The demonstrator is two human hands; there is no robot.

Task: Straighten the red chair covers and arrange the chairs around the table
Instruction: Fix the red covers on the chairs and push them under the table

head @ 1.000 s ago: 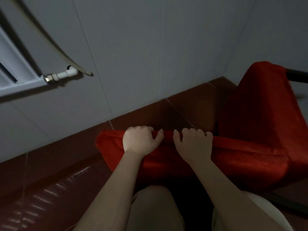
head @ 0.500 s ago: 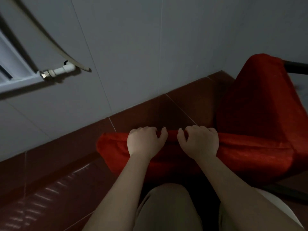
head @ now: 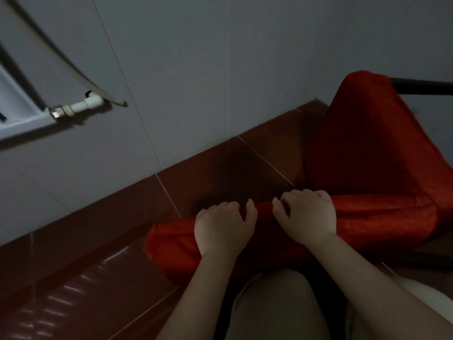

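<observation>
**A:** What had changed by then?

**B:** Little. A second before, both thumbs were pressed into the cloth. Now they stood up off it, and the hands had drawn slightly apart. The left hand (head: pixel 223 231) had its fingers curled over the far top edge of the red chair cover (head: pixel 171 241). The right hand (head: pixel 307 217) gripped the same edge just beside it, though its hold looked looser.

**A:** Meaning what for the job?

**B:** I'd judge the tugging on that cover was nearly finished. No table was in view, so arranging the chairs hadn't begun.

**A:** And the count?

**B:** One white pipe (head: pixel 85 105) was well up and left of the left hand, against the wall (head: pixel 220 69). There were two hands on one cover directly beneath them. A second red cover (head: pixel 367 143) stood beyond the right hand, so two covered chairs. One dark bar (head: pixel 421 87) lay past that; I couldn't tell what it belonged to.
</observation>
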